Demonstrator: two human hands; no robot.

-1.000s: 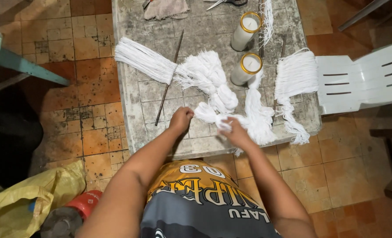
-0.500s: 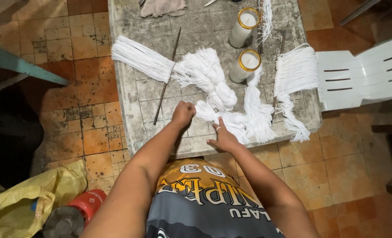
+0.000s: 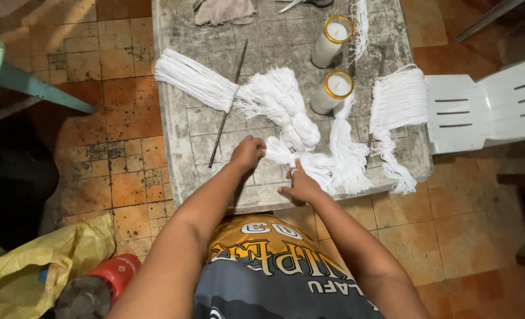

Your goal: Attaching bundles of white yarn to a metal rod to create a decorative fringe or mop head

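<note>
A: We start with the tangled white string (image 3: 301,133), heaped mid-table. One end runs down to our hands at the near edge of the grey stone table (image 3: 179,142).

B: Left hand (image 3: 247,152) is clenched around a tuft of that string, fist closed. Right hand (image 3: 301,188) lies flatter, fingers partly spread, thumb and forefinger pinching a strand where the string crosses toward the near edge. Both grips look firm. We cannot tell whether the right hand's other fingers press anything.

A: Progress, as a judgement only: the straight bundle (image 3: 194,80) on the far left lies combed and even, and the looped bundle (image 3: 398,100) on the right hangs over a thin rod (image 3: 373,100), so these portions look sorted. The central heap remains knotted, and it is the larger share.

B: Agreed; roughly part done, with most of the untangling left.

A: Surroundings. A second thin rod (image 3: 227,112) lies diagonally between the straight bundle and the heap. Two glass candles (image 3: 331,41) with gold rims stand just behind the heap, the nearer one touching loose strands. A cloth (image 3: 224,10) sits at the far edge.

B: Off the table: a white plastic chair (image 3: 487,106) to the right, a yellow bag (image 3: 38,272) and a red-capped bottle (image 3: 106,283) on the tiled floor at left.
</note>
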